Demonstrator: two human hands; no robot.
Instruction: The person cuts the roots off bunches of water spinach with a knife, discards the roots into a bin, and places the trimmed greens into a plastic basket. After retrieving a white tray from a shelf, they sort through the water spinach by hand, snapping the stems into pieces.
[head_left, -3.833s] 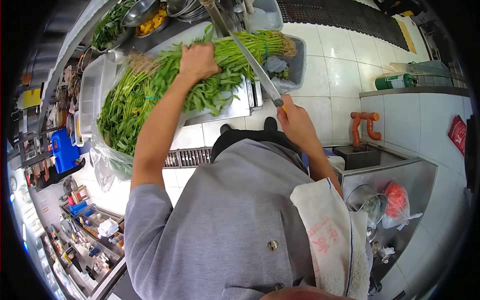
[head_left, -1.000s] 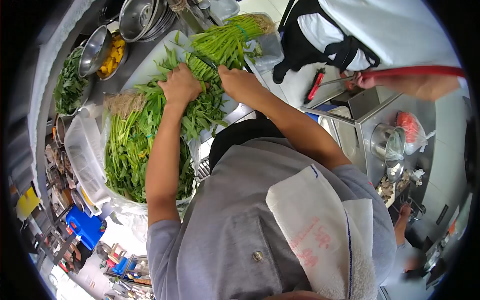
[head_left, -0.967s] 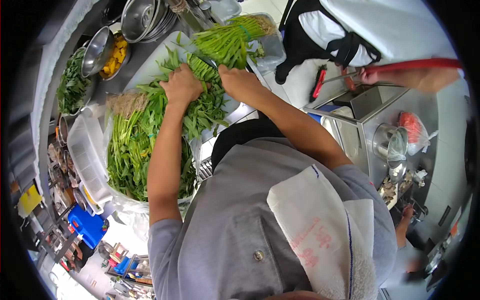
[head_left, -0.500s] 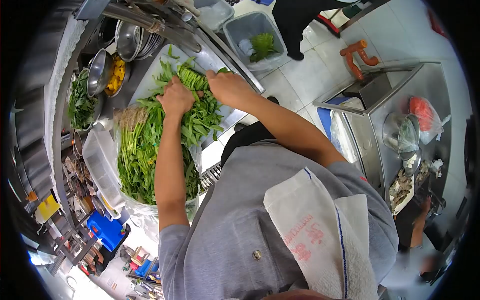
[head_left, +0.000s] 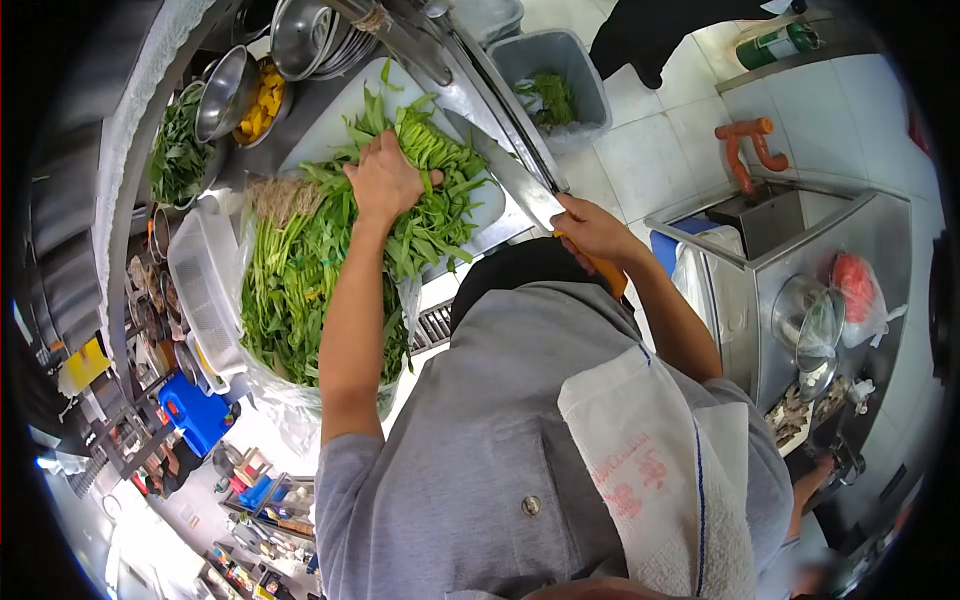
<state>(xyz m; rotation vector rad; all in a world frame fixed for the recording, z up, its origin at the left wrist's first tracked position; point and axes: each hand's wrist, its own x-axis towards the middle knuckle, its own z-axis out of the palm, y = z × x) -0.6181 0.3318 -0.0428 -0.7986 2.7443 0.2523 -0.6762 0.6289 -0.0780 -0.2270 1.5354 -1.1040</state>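
Note:
Across the white cutting board (head_left: 488, 205) lies a bunch of leafy green stems, which looks like water spinach (head_left: 440, 140). My left hand (head_left: 388, 185) presses down on it, fingers curled over the stems and thumb out to the side. In my right hand (head_left: 598, 232) is a large knife (head_left: 528, 192), gripped by its orange handle. Its broad blade points up and left, beside the board and the cut-looking stem ends. A large plastic bag full of more greens (head_left: 300, 315), roots at the top, stands left of my left forearm.
A grey bin (head_left: 598, 100) with green scraps stands beyond the counter edge. Metal bowls (head_left: 228, 95), yellow pieces (head_left: 262, 105) and a white plastic basket (head_left: 200, 285) sit to the left. Another person's dark-clad leg (head_left: 650, 40) is near the bin.
My right hand has left the greens and now holds the knife, lower and farther right. My left hand stays on the bunch. The view has shifted somewhat.

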